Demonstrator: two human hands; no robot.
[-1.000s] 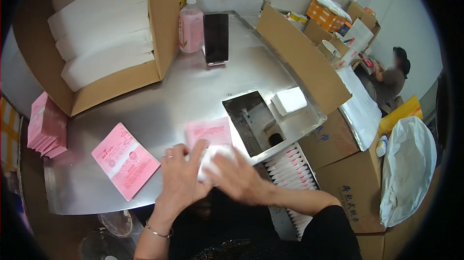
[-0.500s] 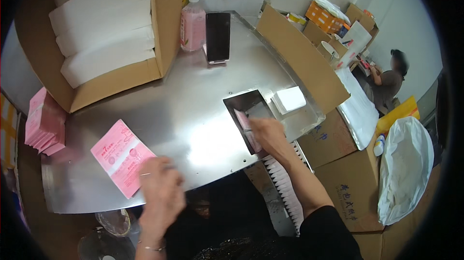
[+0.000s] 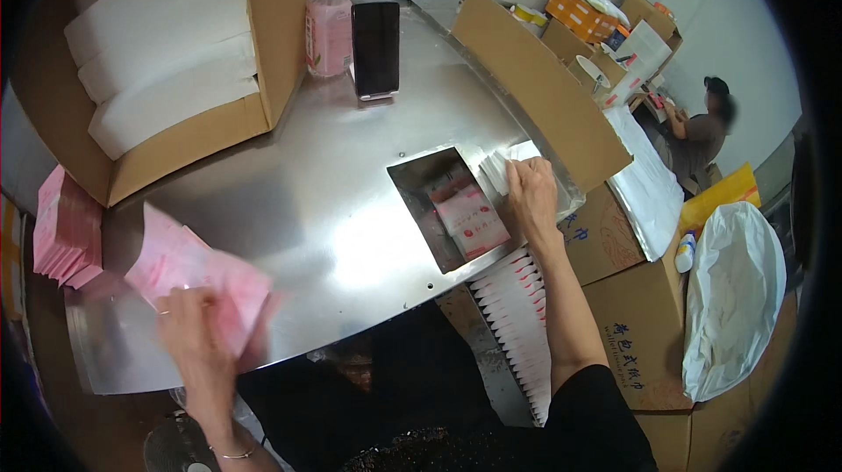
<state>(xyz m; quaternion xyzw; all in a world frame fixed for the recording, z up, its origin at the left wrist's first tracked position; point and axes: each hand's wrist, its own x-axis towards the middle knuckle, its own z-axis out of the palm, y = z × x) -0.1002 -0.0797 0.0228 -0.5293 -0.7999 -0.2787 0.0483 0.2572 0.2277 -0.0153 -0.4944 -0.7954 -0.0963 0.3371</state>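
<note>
Just left of the right hand (image 3: 531, 196), in the rectangular metal chute (image 3: 438, 209) sunk into the steel table (image 3: 333, 174), lies a pink-and-white packet (image 3: 469, 219). It was not there 1 second ago, when both hands were pressed together over a pink packet at the near table edge; half a second ago the right hand was carrying it over the opening. Now the packet rests flat in the chute and the hand has moved off to its right, so that delivery looks finished. The right hand lies palm down, fingers loosely together, its fingertips on a small stack of white sheets (image 3: 502, 169) beside the chute; whether it grips any of them I cannot tell.

The left hand (image 3: 197, 332) has meanwhile swung out to the near-left table edge and is closed on a pink packet sleeve (image 3: 189, 266), blurred with motion, lifting it off the steel. I judge this to be the next piece being fetched.

Farther left of that hand sits a stack of pink sleeves (image 3: 66, 231). Beyond it stands an open cardboard box (image 3: 175, 134) of white bundles. Below the right forearm a row of filled white packets (image 3: 517, 310) fans down a slide. Ahead of the hands stand a pink bottle (image 3: 329, 25) and a dark phone (image 3: 375, 49). Another person (image 3: 702, 125) works at the far right.
</note>
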